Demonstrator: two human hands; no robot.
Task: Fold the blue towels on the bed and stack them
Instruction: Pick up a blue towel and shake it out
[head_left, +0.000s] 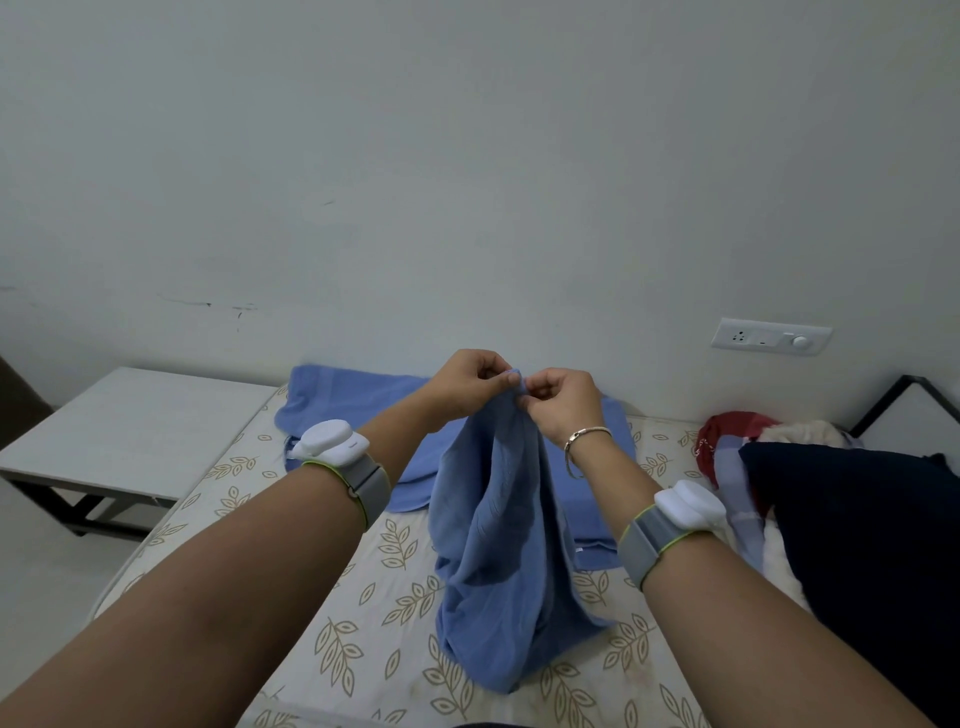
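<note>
We pinch one blue towel (498, 530) by its top edge, left hand (470, 382) and right hand (558, 402) fingers clamped together, its tail on the bed (363, 597) (another lies behind). Slide hands apart to find corners.

The lifted blue towel (498, 561) and the right hand (563, 402) hide the middle of the flat blue towel (358, 410) spread near the bed's (239, 467) far edge. The dark pillow (862, 561) at the bed's right edge runs out of view and covers part of the heaped clothes (737, 441) behind it. Both forearms are cut off at the bottom edge.
</note>
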